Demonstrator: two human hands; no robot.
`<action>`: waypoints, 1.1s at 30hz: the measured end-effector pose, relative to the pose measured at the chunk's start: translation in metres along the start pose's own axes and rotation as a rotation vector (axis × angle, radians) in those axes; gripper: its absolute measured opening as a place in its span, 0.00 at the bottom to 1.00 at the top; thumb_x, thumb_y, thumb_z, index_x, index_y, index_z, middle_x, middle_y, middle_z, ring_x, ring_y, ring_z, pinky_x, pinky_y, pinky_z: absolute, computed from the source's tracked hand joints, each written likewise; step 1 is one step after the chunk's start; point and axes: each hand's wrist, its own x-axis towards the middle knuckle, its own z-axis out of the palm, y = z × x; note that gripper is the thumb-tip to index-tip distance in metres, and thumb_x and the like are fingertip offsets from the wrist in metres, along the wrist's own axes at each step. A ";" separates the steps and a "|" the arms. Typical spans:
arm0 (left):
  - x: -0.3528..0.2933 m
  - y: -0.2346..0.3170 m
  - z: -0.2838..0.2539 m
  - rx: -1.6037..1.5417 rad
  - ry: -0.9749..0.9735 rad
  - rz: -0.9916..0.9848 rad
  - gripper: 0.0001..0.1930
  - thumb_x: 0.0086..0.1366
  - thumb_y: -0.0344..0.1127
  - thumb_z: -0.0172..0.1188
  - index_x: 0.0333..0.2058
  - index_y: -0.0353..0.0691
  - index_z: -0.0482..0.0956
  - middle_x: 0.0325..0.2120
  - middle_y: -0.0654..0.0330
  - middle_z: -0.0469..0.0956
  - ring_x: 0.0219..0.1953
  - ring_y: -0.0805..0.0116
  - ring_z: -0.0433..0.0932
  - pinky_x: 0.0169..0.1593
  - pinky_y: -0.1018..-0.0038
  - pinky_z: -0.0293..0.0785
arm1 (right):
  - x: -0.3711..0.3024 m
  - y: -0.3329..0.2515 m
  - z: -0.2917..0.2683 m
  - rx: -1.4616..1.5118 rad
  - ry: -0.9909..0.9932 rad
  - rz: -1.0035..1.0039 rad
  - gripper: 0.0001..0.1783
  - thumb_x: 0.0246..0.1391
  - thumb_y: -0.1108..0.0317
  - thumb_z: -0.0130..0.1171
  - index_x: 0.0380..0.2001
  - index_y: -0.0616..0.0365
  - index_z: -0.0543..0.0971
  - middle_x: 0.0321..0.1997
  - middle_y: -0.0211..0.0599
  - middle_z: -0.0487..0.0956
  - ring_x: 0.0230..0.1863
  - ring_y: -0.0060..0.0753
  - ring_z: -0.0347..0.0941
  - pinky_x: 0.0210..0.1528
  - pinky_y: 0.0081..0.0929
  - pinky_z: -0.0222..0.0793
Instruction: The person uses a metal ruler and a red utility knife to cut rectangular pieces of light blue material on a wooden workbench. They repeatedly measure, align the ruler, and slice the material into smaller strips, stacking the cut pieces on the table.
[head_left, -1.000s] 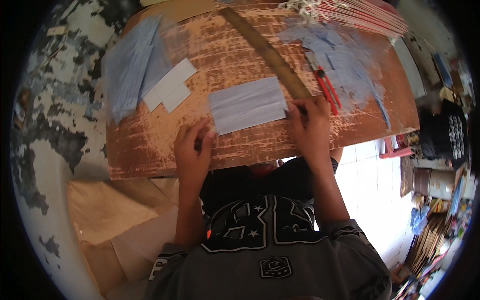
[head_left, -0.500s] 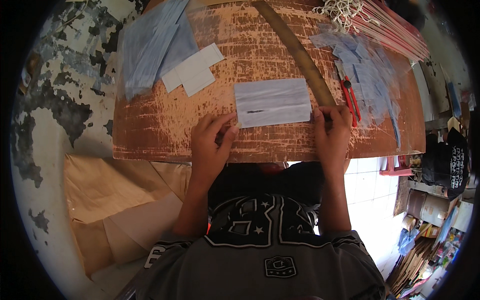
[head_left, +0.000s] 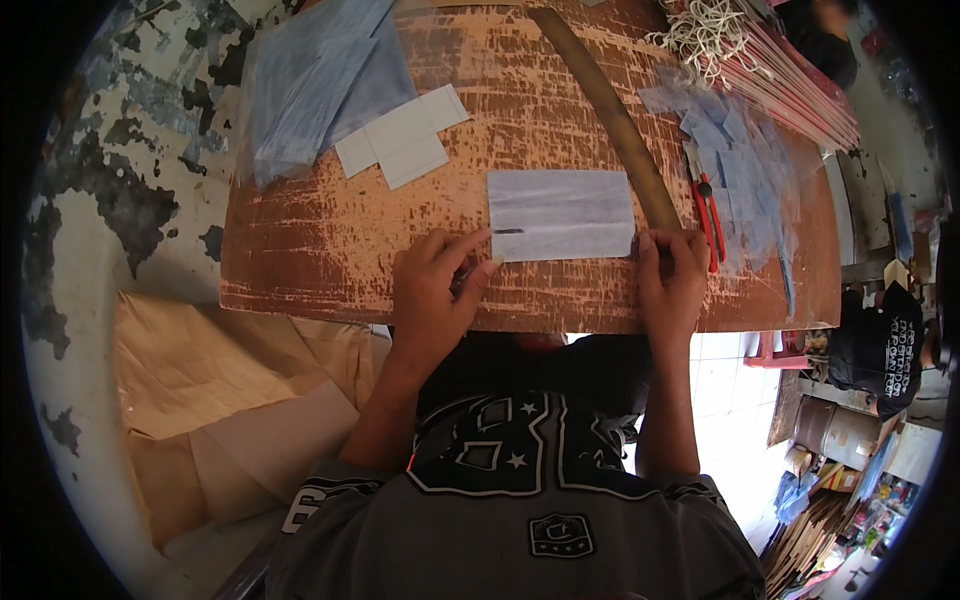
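Observation:
A rectangular, cloudy blue-grey plastic sheet (head_left: 560,205) lies on the worn brown table (head_left: 480,100) in front of me. A short dark streak shows near its left edge. My left hand (head_left: 440,285) has thumb and forefinger closed at the sheet's lower left corner. At the lower right corner, my right hand (head_left: 672,280) pinches the edge with bent fingers. A long, dull brass-coloured ruler-like strip (head_left: 610,115) runs from the far side down to my right hand. Beside that hand lies a red-handled cutting tool (head_left: 708,220) with its handles spread slightly.
A white cut-out card (head_left: 400,135) lies beyond my left hand, next to stacked clear plastic sheets (head_left: 310,90). Small plastic pieces (head_left: 745,170) are heaped at the right, below pink sticks (head_left: 780,75) with white cords. Another person (head_left: 875,340) is at the far right.
The sheet's near edge has turned slightly and lies more level. Both hands stay at its lower corners. The whole view has shifted a little.

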 end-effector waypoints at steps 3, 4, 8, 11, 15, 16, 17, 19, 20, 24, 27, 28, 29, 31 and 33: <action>-0.001 0.000 0.001 0.019 0.005 0.003 0.17 0.72 0.40 0.71 0.56 0.42 0.89 0.33 0.62 0.76 0.37 0.62 0.77 0.49 0.61 0.66 | -0.001 0.000 0.001 0.006 -0.010 0.011 0.09 0.68 0.68 0.68 0.43 0.64 0.87 0.46 0.44 0.77 0.51 0.48 0.75 0.53 0.42 0.74; -0.001 0.000 0.000 0.019 0.003 0.005 0.17 0.72 0.40 0.71 0.56 0.42 0.89 0.33 0.62 0.76 0.37 0.62 0.77 0.49 0.61 0.67 | -0.001 0.001 0.001 0.012 -0.011 0.012 0.09 0.68 0.68 0.68 0.43 0.64 0.87 0.46 0.44 0.77 0.51 0.48 0.75 0.53 0.42 0.74; 0.000 -0.001 0.001 0.034 0.020 0.035 0.17 0.72 0.39 0.71 0.57 0.43 0.89 0.34 0.62 0.76 0.37 0.62 0.77 0.49 0.61 0.67 | -0.001 0.003 0.003 0.003 0.010 -0.013 0.08 0.68 0.70 0.69 0.43 0.64 0.87 0.45 0.42 0.79 0.48 0.41 0.76 0.52 0.36 0.73; 0.000 -0.001 0.003 0.037 0.041 0.055 0.18 0.71 0.39 0.71 0.57 0.42 0.89 0.34 0.62 0.77 0.38 0.61 0.77 0.50 0.61 0.68 | -0.001 0.005 0.003 0.016 0.031 -0.040 0.08 0.68 0.70 0.69 0.43 0.64 0.87 0.44 0.42 0.78 0.48 0.41 0.76 0.52 0.35 0.73; -0.001 0.000 0.002 0.033 0.020 0.018 0.18 0.70 0.38 0.72 0.56 0.41 0.88 0.34 0.61 0.77 0.38 0.61 0.77 0.50 0.61 0.68 | 0.002 0.000 0.002 0.019 0.010 -0.009 0.08 0.64 0.69 0.71 0.42 0.62 0.88 0.44 0.45 0.78 0.49 0.49 0.76 0.50 0.42 0.74; -0.001 0.000 0.002 0.033 0.016 0.020 0.18 0.70 0.38 0.72 0.56 0.41 0.88 0.34 0.61 0.77 0.38 0.61 0.77 0.50 0.61 0.68 | 0.001 0.001 0.002 0.034 0.013 -0.006 0.08 0.64 0.69 0.71 0.42 0.61 0.88 0.44 0.44 0.78 0.49 0.49 0.76 0.50 0.42 0.74; -0.002 -0.001 0.002 0.034 0.011 0.021 0.18 0.70 0.37 0.72 0.56 0.41 0.88 0.34 0.61 0.77 0.38 0.61 0.77 0.50 0.62 0.68 | 0.000 0.004 0.003 0.050 0.015 -0.003 0.07 0.64 0.69 0.71 0.42 0.61 0.88 0.44 0.44 0.78 0.49 0.49 0.76 0.50 0.42 0.74; -0.001 0.002 0.002 0.037 0.010 0.025 0.18 0.71 0.37 0.72 0.57 0.42 0.88 0.34 0.61 0.77 0.39 0.62 0.78 0.50 0.62 0.67 | 0.000 0.006 0.004 0.071 0.026 -0.008 0.06 0.64 0.70 0.71 0.41 0.60 0.88 0.43 0.43 0.78 0.48 0.49 0.76 0.51 0.42 0.73; -0.001 0.003 0.002 0.030 0.007 0.024 0.18 0.71 0.38 0.71 0.57 0.42 0.88 0.34 0.61 0.77 0.39 0.62 0.78 0.51 0.62 0.67 | 0.001 0.007 0.004 0.079 0.025 0.002 0.06 0.64 0.71 0.71 0.41 0.60 0.88 0.42 0.43 0.78 0.48 0.49 0.75 0.51 0.43 0.73; -0.002 0.003 0.003 0.027 0.007 0.015 0.18 0.71 0.38 0.72 0.57 0.42 0.88 0.35 0.62 0.77 0.39 0.62 0.77 0.52 0.62 0.66 | 0.000 0.009 0.006 0.095 0.025 0.006 0.05 0.63 0.71 0.71 0.40 0.60 0.88 0.41 0.42 0.78 0.47 0.49 0.75 0.50 0.44 0.71; 0.000 0.003 0.003 0.034 -0.004 -0.001 0.18 0.71 0.38 0.71 0.57 0.42 0.88 0.35 0.62 0.77 0.39 0.62 0.77 0.53 0.62 0.66 | 0.000 0.011 0.008 0.098 0.040 -0.011 0.05 0.62 0.71 0.71 0.40 0.60 0.88 0.40 0.43 0.77 0.46 0.49 0.74 0.49 0.45 0.70; 0.001 0.003 0.003 0.035 -0.010 -0.006 0.18 0.72 0.38 0.71 0.58 0.42 0.88 0.35 0.62 0.77 0.40 0.61 0.76 0.53 0.62 0.66 | 0.000 0.010 0.007 0.090 0.044 -0.013 0.05 0.62 0.71 0.71 0.40 0.60 0.88 0.40 0.43 0.77 0.46 0.50 0.74 0.49 0.45 0.70; -0.001 0.002 0.003 0.043 -0.011 -0.014 0.18 0.72 0.38 0.71 0.57 0.42 0.88 0.34 0.62 0.76 0.40 0.61 0.76 0.53 0.62 0.66 | -0.001 0.009 0.007 0.081 0.047 -0.015 0.05 0.62 0.71 0.71 0.40 0.60 0.88 0.40 0.43 0.77 0.45 0.50 0.74 0.48 0.46 0.70; -0.004 0.003 0.003 0.053 -0.005 -0.021 0.17 0.72 0.38 0.70 0.57 0.42 0.88 0.34 0.61 0.76 0.40 0.60 0.75 0.54 0.62 0.66 | 0.000 0.008 0.007 0.084 0.040 -0.006 0.06 0.61 0.71 0.71 0.39 0.60 0.88 0.40 0.44 0.77 0.45 0.51 0.74 0.48 0.46 0.69; -0.003 0.004 0.003 0.052 -0.003 -0.010 0.17 0.72 0.38 0.70 0.57 0.42 0.88 0.34 0.61 0.76 0.40 0.60 0.75 0.54 0.61 0.66 | 0.000 0.008 0.003 0.046 0.021 -0.012 0.06 0.65 0.72 0.70 0.41 0.64 0.88 0.42 0.42 0.78 0.45 0.42 0.77 0.44 0.36 0.76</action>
